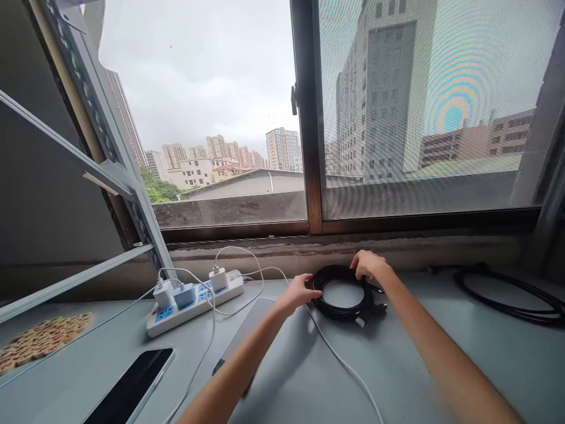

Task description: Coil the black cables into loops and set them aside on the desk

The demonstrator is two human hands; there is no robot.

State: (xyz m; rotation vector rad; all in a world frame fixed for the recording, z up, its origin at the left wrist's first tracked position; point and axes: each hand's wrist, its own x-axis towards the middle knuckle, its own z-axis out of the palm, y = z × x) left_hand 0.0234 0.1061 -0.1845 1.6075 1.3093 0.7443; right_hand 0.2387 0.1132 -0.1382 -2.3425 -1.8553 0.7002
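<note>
A coiled black cable (339, 312) lies in a ring on the grey-blue tabletop, and its plug ends stick out at the lower right of the ring. My left hand (300, 292) grips the left side of the coil, with the thumb over the inner edge and the fingertips around the outside. At the coil's upper right, my right hand (369, 264) has its fingers bent down onto the cable, partly hiding it. A thin white cable (338, 356) runs along the table beneath my left hand and past the coil.
Left of the hands, a white power strip (198, 306) carries several plugged-in chargers. A phone (132, 386) lies nearer the front. My left forearm partly covers a flat grey object (249, 324). Another black cable (507, 297) loops at right. A metal rack (141, 206) stands at left, beside the window.
</note>
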